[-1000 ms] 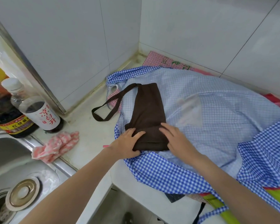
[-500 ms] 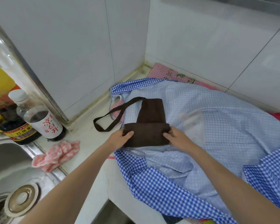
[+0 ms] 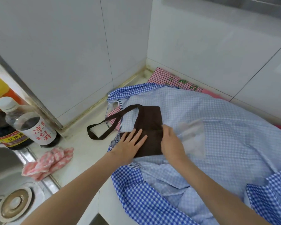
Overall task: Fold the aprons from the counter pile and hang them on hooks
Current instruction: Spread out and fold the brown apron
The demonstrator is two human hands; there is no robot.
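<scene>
A dark brown apron lies folded into a small rectangle on top of a spread blue-and-white checked apron. Its neck strap loops out to the left onto the counter. My left hand presses flat, fingers straight, on the folded-up lower flap. My right hand rests at the flap's right edge with its fingers on the brown cloth; whether they pinch it is hidden. A red checked apron shows at the back corner under the blue one.
Left of the aprons sit a pink patterned rag, a bottle with a white label and a dark sauce bottle. A steel sink with a drain plug fills the lower left. White tiled walls meet in the corner behind.
Both hands lifted the brown apron's near edge and folded it away from me. The left hand now lies flat on the fold, and the right hand has slid to its right edge.
</scene>
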